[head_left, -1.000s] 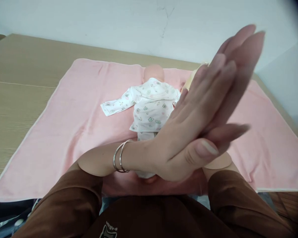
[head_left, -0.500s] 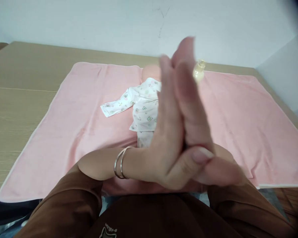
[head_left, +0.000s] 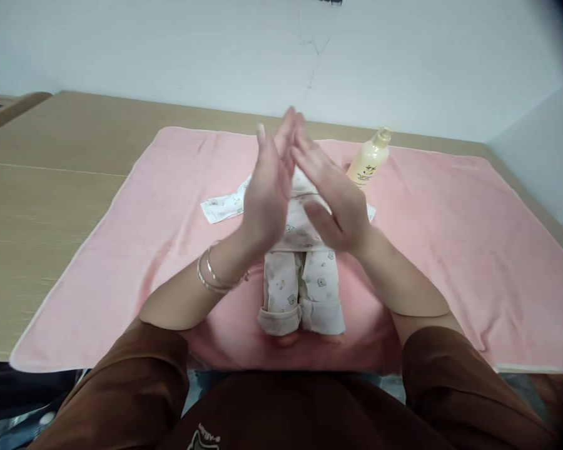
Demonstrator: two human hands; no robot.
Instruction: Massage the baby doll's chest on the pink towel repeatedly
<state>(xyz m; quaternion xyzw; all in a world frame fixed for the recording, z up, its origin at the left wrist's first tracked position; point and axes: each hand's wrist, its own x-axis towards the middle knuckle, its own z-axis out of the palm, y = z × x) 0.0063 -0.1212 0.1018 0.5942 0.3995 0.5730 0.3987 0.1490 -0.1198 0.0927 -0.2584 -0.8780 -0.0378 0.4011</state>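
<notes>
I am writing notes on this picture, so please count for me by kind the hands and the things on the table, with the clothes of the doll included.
2 hands: left hand, right hand
1 doll
2 garments: white printed top, white printed trousers
1 pale yellow bottle
1 pink blanket
Total: 7

Single head-worn camera; faces forward, down; hands [head_left: 266, 197] close before lens, table [head_left: 47, 231] farther, wall [head_left: 169, 56] behind.
</notes>
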